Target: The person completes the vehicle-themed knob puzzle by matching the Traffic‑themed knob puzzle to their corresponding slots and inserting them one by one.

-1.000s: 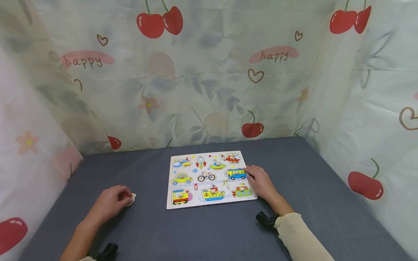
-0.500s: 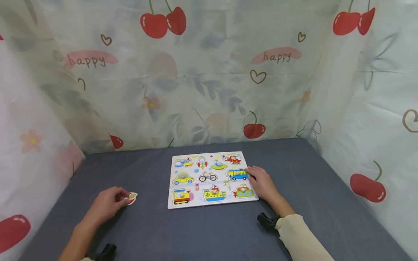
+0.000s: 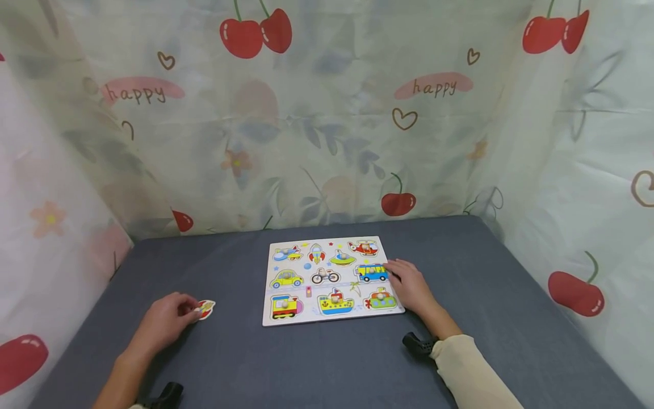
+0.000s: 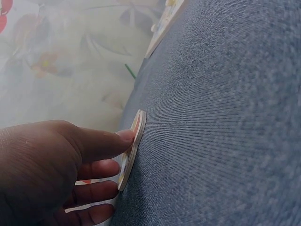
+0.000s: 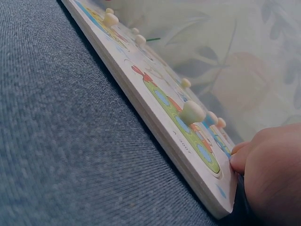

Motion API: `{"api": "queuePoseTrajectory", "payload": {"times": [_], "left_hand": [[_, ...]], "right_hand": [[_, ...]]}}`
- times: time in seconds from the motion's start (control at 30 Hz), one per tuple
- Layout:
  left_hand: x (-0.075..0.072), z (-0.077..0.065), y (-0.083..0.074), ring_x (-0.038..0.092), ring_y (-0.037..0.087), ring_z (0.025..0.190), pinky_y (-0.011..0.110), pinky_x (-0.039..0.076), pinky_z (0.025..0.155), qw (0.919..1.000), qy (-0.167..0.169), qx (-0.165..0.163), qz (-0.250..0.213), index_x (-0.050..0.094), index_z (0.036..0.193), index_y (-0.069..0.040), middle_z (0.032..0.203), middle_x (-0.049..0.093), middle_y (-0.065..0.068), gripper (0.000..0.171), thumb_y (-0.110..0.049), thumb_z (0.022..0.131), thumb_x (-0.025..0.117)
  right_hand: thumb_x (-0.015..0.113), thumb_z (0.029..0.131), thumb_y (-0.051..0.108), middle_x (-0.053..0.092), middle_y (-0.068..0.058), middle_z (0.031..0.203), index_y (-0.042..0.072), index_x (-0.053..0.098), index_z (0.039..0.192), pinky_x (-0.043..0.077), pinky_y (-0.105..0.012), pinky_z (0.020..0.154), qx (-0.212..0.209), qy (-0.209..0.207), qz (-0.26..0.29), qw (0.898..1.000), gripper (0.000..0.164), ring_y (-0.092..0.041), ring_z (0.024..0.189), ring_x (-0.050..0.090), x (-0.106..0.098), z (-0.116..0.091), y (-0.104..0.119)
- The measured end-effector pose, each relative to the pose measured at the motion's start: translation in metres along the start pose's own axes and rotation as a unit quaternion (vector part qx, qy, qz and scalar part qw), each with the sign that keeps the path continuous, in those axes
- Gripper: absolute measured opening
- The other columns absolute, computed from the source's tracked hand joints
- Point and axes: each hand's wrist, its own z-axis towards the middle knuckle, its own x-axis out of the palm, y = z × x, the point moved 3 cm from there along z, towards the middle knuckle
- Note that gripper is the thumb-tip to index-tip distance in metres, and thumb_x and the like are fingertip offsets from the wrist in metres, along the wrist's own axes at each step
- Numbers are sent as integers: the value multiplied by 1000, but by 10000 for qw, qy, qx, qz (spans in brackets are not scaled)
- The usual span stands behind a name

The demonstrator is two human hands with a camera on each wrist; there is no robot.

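Observation:
My left hand (image 3: 168, 318) is low over the left part of the table, its thumb and fingers pinching a small puzzle piece (image 3: 206, 309). This flat wooden piece has a white border and red and yellow colours. In the left wrist view the puzzle piece (image 4: 135, 146) lies along the cloth, with the thumb overlapping its face and the other fingers behind it. A white puzzle board (image 3: 301, 291) with knobbed vehicle pieces lies in the middle. Relaxed fingers of my right hand (image 3: 411, 287) rest at its right edge, beside the blue bus (image 3: 371, 273).
Dark grey cloth (image 3: 327, 363) covers the table. Patterned curtains (image 3: 317, 113) hang behind it and along both sides. Each wrist wears a black camera mount (image 3: 418, 345). On the board, round knobs (image 5: 193, 112) stick up from the pieces.
A second ago the fingers hid most of the puzzle piece; now its coloured face shows beyond the left fingertips. The right hand stays at the board's edge. The whole head view has shifted slightly.

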Motion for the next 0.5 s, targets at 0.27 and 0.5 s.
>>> {"api": "queuePoseTrajectory", "payload": {"times": [0.27, 0.5], "left_hand": [[0, 0, -1, 47, 15, 67, 36, 38, 61, 9998, -71, 173, 60, 69, 86, -9, 75, 52, -2, 10, -16, 83, 75], [0, 0, 0, 48, 14, 67, 37, 39, 61, 9994, -182, 298, 89, 69, 85, -10, 75, 53, -3, 10, -16, 82, 77]], "right_hand": [[57, 98, 12, 53, -18, 139, 0, 57, 134, 27, -56, 108, -30, -6, -9, 10000, 38, -38, 136, 36, 0, 0, -1], [57, 98, 12, 52, -18, 139, 0, 56, 134, 27, -56, 108, -16, -10, -29, 10000, 38, -38, 136, 36, 0, 0, -1]]}}
